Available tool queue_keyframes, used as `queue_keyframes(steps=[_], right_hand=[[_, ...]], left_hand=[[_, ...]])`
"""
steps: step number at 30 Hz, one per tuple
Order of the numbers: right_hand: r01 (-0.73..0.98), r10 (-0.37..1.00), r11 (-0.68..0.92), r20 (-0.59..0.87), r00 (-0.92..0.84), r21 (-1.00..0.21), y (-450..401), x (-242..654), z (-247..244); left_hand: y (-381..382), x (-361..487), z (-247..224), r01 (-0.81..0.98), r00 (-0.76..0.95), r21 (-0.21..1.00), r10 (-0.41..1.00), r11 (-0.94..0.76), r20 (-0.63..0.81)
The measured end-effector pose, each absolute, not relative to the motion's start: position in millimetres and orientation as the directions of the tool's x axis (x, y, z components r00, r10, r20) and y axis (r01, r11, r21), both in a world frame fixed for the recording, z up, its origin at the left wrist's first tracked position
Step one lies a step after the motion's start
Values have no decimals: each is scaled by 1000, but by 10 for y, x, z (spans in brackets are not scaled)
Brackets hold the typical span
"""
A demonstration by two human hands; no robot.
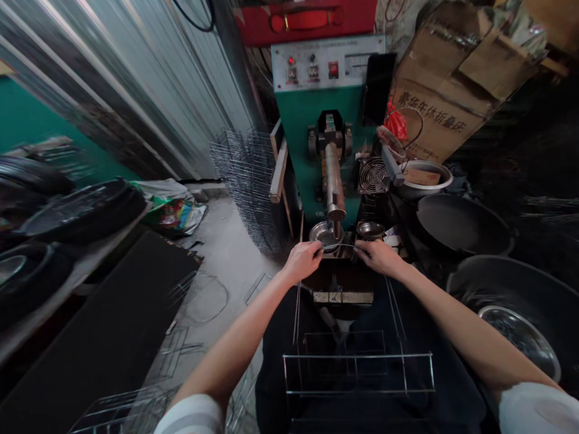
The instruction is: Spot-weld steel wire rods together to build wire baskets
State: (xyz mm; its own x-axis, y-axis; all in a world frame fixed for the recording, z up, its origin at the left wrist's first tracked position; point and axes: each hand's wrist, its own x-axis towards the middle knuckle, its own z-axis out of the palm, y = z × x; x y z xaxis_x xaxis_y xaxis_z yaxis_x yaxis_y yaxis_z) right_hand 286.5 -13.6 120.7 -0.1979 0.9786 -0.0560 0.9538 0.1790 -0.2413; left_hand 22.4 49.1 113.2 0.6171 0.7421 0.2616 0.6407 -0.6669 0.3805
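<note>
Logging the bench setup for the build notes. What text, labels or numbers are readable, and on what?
"豪华午休折叠床": printed on the cardboard box.
Control panel of the green machine: small labels by the switches and the gauge, too small to read.
Front of the green machine: small mark low down, too blurred to read.
Colourful plastic bag: print too blurred to read.

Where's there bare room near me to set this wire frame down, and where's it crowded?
Most open is the concrete floor between the dark board and the stacked wire mesh, though thin wire frames lie toward its lower edge. It's crowded by your left hand and right hand: steel bowls, then black pans and a white basin further right.
</note>
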Motion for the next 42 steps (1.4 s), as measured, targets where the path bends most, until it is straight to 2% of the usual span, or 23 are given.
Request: queue_keyframes(steps=[7, 30, 42], right_hand=[[947, 976, 204, -18, -215, -246, -54, 2900, 1276], [979, 980, 194, -42, -197, -58, 16, 2858, 1350], [981, 984, 169, -43, -174, -96, 15, 2880, 1309]], left_hand=[[549, 222, 1214, 639, 611, 373, 739, -673, 285], [601, 249, 1222, 652, 617, 349, 739, -672, 271], [588, 251, 1220, 649, 614, 380, 749, -659, 250]])
